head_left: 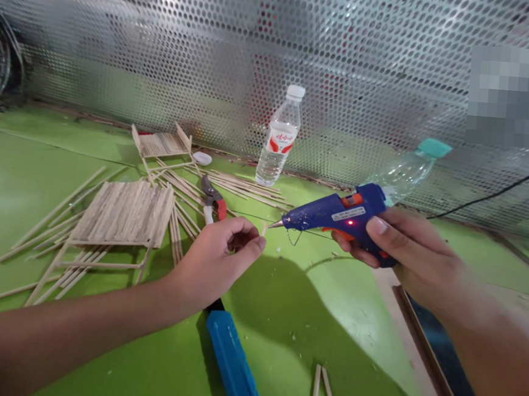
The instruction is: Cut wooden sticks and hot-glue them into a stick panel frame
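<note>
My right hand (pixel 407 252) grips a blue hot glue gun (pixel 340 215) with an orange trigger; its red light is on. The nozzle points left at a short wooden stick piece (pixel 264 228) pinched between the fingertips of my left hand (pixel 221 255). A thin thread of glue hangs below the nozzle. Both hands hover above the green table (pixel 291 322). A panel of glued wooden sticks (pixel 123 211) lies left of my left hand.
A second stick frame (pixel 161 144) stands at the back, with loose sticks (pixel 229 186) and red-handled cutters (pixel 211 203) nearby. A water bottle (pixel 279 138) stands by the perforated metal wall; another bottle (pixel 406 169) lies behind the gun. A blue handle (pixel 233 363) and two short sticks (pixel 323 385) lie near me.
</note>
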{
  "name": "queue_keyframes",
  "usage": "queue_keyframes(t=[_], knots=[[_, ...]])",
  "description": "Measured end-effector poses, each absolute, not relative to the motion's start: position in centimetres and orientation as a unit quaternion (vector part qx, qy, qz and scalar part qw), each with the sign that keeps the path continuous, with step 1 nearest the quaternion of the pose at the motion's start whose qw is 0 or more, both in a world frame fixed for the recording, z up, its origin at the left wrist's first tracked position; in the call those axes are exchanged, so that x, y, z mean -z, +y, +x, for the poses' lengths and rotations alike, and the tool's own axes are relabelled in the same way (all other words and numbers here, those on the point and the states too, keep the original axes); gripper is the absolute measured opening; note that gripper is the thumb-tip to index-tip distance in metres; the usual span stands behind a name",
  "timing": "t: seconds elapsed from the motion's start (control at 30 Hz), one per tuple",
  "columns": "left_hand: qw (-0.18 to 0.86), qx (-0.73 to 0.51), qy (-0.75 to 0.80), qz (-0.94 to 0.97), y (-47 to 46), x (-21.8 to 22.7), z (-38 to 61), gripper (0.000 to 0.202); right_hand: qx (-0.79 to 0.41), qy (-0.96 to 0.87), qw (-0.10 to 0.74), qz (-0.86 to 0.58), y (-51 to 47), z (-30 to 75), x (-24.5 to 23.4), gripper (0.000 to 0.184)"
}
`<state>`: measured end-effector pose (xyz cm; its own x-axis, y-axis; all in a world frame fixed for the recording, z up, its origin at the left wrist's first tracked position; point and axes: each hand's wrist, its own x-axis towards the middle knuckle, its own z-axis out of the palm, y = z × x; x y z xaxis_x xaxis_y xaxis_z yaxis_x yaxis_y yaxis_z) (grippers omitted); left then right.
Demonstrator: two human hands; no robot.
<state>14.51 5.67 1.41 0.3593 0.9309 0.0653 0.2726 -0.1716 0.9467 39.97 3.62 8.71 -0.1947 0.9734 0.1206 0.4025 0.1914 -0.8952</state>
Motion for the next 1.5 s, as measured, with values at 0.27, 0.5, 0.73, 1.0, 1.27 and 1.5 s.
queue_keyframes(t=[0.27,0.5,0.73,1.0,1.27,1.5], knots=[[0.465,-0.360,0.442,0.677,5.75,-1.18,14.49,0.023,-0.364,-0.689,0.374,-0.503,3.62,40.04,-8.37,0.036],[0.465,-0.356,0.445,0.678,5.70,-1.19,14.49,0.024,-0.323,-0.726,0.348,-0.497,3.46,39.86,-8.59,0.036],[0.472,-0.355,0.438,0.677,5.72,-1.20,14.41,0.022,-0.302,-0.736,0.347,-0.496,3.39,39.91,-8.75,0.034],[0.490,-0.363,0.434,0.663,5.82,-0.92,14.54,0.023,-0.285,-0.750,0.354,-0.481,3.52,39.94,-8.52,0.032],[0.494,-0.370,0.422,0.664,5.98,-0.57,14.53,0.023,-0.274,-0.757,0.345,-0.483,3.36,40.16,-8.52,0.030],[0.500,-0.363,0.427,0.660,5.94,-0.57,14.48,0.027,-0.279,-0.757,0.342,-0.482,3.34,40.15,-8.42,0.031]])
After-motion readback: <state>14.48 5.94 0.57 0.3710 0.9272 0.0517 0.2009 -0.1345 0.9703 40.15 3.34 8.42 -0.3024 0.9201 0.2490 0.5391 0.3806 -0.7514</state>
